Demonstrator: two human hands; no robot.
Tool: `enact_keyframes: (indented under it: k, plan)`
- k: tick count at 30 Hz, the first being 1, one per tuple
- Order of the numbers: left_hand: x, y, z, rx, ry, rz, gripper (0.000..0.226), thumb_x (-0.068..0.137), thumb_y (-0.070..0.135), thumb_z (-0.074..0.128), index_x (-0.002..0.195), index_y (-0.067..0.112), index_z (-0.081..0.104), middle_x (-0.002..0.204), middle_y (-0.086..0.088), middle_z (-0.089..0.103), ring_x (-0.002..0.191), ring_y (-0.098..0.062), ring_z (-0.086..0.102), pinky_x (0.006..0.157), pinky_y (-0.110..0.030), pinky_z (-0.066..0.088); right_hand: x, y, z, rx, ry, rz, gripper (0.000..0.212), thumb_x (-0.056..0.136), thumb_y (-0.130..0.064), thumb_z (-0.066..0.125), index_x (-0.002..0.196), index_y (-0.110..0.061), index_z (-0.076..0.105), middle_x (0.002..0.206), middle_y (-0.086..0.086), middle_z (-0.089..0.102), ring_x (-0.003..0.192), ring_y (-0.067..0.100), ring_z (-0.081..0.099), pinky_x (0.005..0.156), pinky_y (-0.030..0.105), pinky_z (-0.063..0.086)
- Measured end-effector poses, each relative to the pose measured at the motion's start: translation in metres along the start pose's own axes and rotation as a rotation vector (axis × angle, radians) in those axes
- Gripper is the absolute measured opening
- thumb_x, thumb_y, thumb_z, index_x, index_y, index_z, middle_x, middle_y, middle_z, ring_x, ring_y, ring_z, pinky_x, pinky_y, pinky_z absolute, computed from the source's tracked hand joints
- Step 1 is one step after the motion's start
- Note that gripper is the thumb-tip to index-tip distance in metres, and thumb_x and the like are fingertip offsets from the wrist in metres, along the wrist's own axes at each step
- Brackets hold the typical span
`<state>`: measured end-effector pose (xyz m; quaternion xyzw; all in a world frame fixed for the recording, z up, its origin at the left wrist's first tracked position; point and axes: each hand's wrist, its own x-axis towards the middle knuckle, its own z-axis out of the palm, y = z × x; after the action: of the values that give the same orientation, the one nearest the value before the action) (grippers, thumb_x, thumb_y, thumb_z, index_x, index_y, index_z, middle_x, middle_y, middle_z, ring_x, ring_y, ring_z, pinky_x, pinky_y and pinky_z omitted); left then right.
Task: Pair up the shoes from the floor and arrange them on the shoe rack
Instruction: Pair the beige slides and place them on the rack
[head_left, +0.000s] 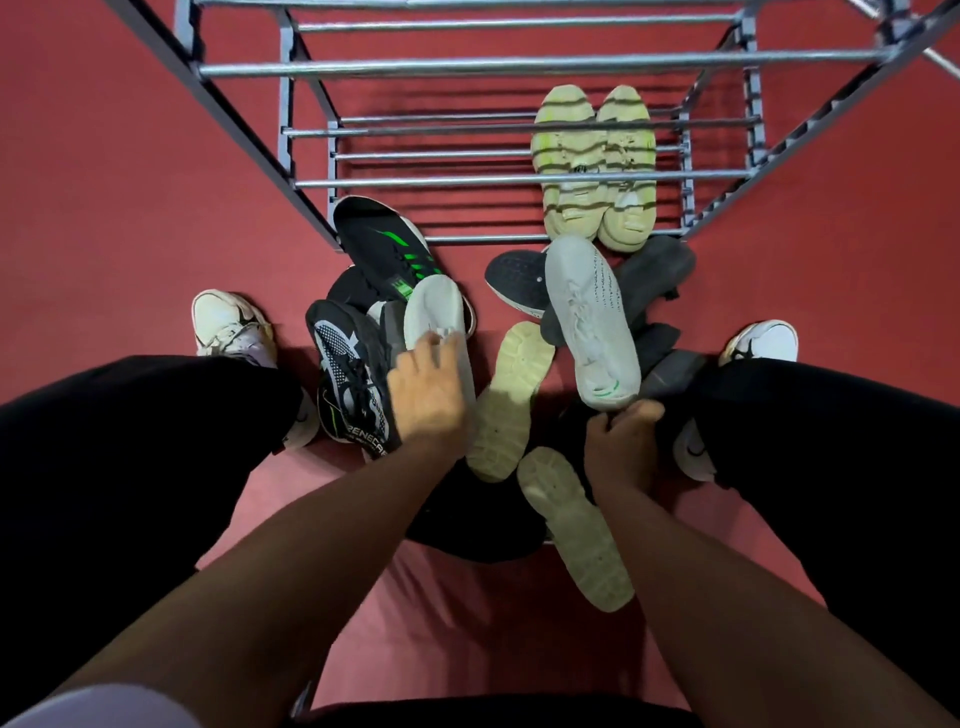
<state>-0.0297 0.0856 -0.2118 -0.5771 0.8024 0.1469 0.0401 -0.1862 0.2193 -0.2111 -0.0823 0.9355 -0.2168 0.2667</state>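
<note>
Grabbing the grey knit pair in front of the shoe rack (519, 179): right hand (621, 434) fingers pinch one grey shoe's (592, 317) heel, left hand (428, 395) lies loosely spread on its mate (434, 312). Probably light and floppy, so heels grip best.

A: Person's clothing, quick. Legs?
B: Black trousers (130, 441), both legs, plain fabric, no visible print or seams.
A: Arms?
B: Left forearm (291, 545) and right forearm (727, 587) bare, no watch, no bands. A bit of white sleeve (104, 706) shows at the bottom left corner.
A: Footwear?
B: White sneakers with black swoosh-like marks: left worn sneaker (231, 325), right worn sneaker (761, 340). Left one looks scuffed, white laces.
A: Hands?
B: Left hand (428, 395) and right hand (621, 441) bare, no gloves, no rings visible.
</note>
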Motion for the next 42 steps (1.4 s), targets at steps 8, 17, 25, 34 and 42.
enact_keyframes:
  k: [8, 17, 25, 34, 42]
  plan:
    - [0.052, 0.066, 0.034, -0.377, -0.370, 0.068, 0.056, 0.093, 0.021, 0.048, 0.144, 0.006, 0.033, 0.138, -0.020, 0.043, 0.120, -0.039, 0.049, 0.099, -0.043, 0.037, -0.006, 0.038, 0.029, -0.673, -0.642, -0.030, 0.044, 0.085, -0.036, 0.063, 0.118, -0.008, 0.059, 0.121, 0.013, 0.063, 0.111, 0.030, 0.062, 0.086, 0.032, 0.049]
    - [0.082, 0.069, 0.079, -0.592, -0.577, -0.285, 0.069, 0.085, 0.036, 0.051, 0.147, 0.018, 0.026, 0.142, -0.017, 0.048, 0.128, -0.036, 0.049, 0.107, -0.042, 0.040, -0.012, 0.054, 0.052, -0.589, -0.484, 0.105, 0.070, 0.083, -0.037, 0.071, 0.134, -0.005, 0.037, 0.139, 0.016, 0.041, 0.120, 0.031, 0.055, 0.092, 0.035, 0.048]
    - [0.089, 0.054, 0.076, -0.522, -0.639, -0.264, 0.076, 0.073, 0.051, 0.065, 0.141, 0.024, 0.044, 0.140, -0.011, 0.050, 0.125, -0.031, 0.052, 0.108, -0.040, 0.042, -0.008, 0.055, 0.044, -0.573, -0.544, 0.071, 0.061, 0.081, -0.043, 0.068, 0.135, -0.029, 0.042, 0.135, 0.010, 0.047, 0.119, 0.032, 0.052, 0.094, 0.038, 0.047]
    - [0.051, 0.049, -0.028, -0.446, -0.404, -0.121, 0.054, 0.072, 0.056, 0.064, 0.110, 0.020, 0.049, 0.109, -0.006, 0.065, 0.103, -0.030, 0.061, 0.087, -0.036, 0.050, -0.001, -0.010, 0.000, -0.583, -0.821, -0.083, 0.055, 0.080, -0.030, 0.070, 0.128, -0.011, 0.049, 0.128, 0.011, 0.057, 0.115, 0.028, 0.057, 0.091, 0.032, 0.046]
    - [0.034, 0.030, -0.146, -0.627, 0.064, -0.012, 0.044, 0.068, 0.042, 0.067, 0.095, 0.020, 0.042, 0.092, -0.001, 0.058, 0.079, -0.025, 0.058, 0.067, -0.039, 0.051, -0.024, -0.106, -0.056, -0.193, -0.527, -0.361, 0.029, 0.074, -0.025, 0.063, 0.103, -0.023, 0.064, 0.096, 0.002, 0.067, 0.090, 0.023, 0.063, 0.079, 0.032, 0.050]
